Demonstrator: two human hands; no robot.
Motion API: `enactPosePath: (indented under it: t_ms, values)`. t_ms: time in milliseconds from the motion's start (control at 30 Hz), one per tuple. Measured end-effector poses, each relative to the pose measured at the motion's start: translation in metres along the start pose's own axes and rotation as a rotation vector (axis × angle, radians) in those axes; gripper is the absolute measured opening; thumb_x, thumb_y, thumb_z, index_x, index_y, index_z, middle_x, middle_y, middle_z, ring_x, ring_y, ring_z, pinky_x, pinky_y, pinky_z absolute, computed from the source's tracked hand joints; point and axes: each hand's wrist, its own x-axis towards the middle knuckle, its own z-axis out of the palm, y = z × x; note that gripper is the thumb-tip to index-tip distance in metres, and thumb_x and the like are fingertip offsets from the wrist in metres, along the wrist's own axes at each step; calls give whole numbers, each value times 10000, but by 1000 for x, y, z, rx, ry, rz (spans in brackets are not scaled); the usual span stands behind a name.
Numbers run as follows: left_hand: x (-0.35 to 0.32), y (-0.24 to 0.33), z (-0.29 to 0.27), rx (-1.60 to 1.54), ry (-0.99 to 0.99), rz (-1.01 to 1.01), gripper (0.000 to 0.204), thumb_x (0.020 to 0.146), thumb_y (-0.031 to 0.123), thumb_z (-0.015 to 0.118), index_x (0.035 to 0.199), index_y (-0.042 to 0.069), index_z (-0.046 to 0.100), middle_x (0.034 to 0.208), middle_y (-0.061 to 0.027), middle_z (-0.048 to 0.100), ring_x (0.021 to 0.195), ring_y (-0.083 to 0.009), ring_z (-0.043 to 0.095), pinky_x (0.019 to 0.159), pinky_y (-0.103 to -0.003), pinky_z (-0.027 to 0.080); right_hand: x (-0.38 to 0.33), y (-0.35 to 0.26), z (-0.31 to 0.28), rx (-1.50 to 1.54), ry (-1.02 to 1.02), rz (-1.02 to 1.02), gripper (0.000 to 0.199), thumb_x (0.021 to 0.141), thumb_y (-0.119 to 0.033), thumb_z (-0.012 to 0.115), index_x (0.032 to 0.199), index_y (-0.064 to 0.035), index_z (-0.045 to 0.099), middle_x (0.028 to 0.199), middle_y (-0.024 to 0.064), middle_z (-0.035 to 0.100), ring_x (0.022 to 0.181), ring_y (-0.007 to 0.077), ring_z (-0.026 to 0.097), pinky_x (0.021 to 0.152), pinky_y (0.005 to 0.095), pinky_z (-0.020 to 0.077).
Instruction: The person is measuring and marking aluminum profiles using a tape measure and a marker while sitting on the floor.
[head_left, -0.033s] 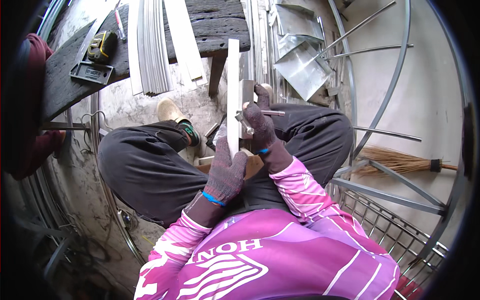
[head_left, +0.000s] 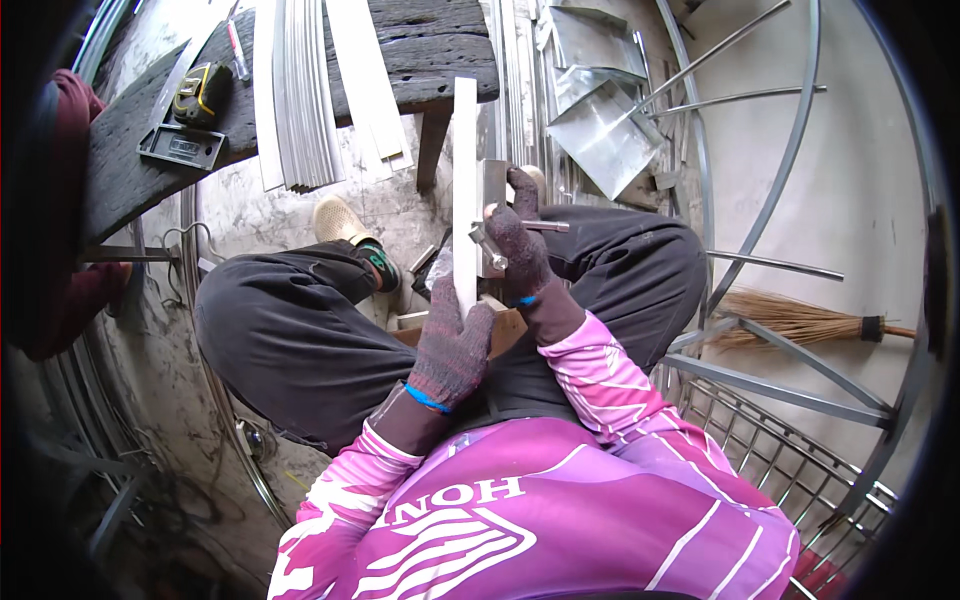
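My left hand (head_left: 453,345), in a dark knitted glove with a blue band at the wrist, is closed around the near end of a long white strip (head_left: 465,170). The strip points away from me, between my bent knees. My gloved right hand (head_left: 518,245) grips a grey metal block (head_left: 491,185) lying along the strip's right side. A short metal rod (head_left: 546,226) and a bolt-like piece (head_left: 487,243) stick out of this block. Fingers of the right hand wrap over its right edge. Below the hands is a wooden piece (head_left: 508,332), partly covered by the left glove.
A dark wooden bench (head_left: 440,50) ahead holds white strips (head_left: 300,110), a tape measure (head_left: 203,95), a black-framed tool (head_left: 182,146) and a marker (head_left: 238,50). Bent sheet metal (head_left: 605,135), a curved metal frame (head_left: 800,130) and a broom (head_left: 800,318) are at right. Another person's sleeve (head_left: 75,110) shows at left.
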Motion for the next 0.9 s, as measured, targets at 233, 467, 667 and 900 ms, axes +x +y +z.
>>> enactPosePath:
  t_ms: [233,467,667,900]
  values:
    - [-5,28,8,-227,37,-196,253,887,97,526,1087,-42,457,898,-186,483,775,-255,517,696,-378,456,59,54,-23,-313,-41,-236,373,867,-57,564,1229,-83,481,1207,215,499,1033,333,577,830,357,517]
    - [-5,2,6,-159,36,-103,253,888,89,517,1088,-51,451,947,-213,478,789,-283,525,689,-385,453,-24,15,-2,426,28,389,467,754,-77,715,1164,-107,495,1187,240,481,957,382,571,752,353,520]
    - [-5,7,7,-154,-8,-128,253,891,97,530,1090,-39,453,997,-228,468,856,-293,533,704,-417,454,53,42,-18,-348,14,-368,323,882,-113,583,1197,-134,513,1212,264,482,1012,398,565,839,380,499]
    - [3,23,10,-384,8,-215,203,935,142,509,1101,42,447,701,-34,505,543,-100,498,471,-249,421,71,48,-16,17,33,51,298,934,-95,457,1213,-15,527,1307,215,479,1195,314,512,996,352,405]
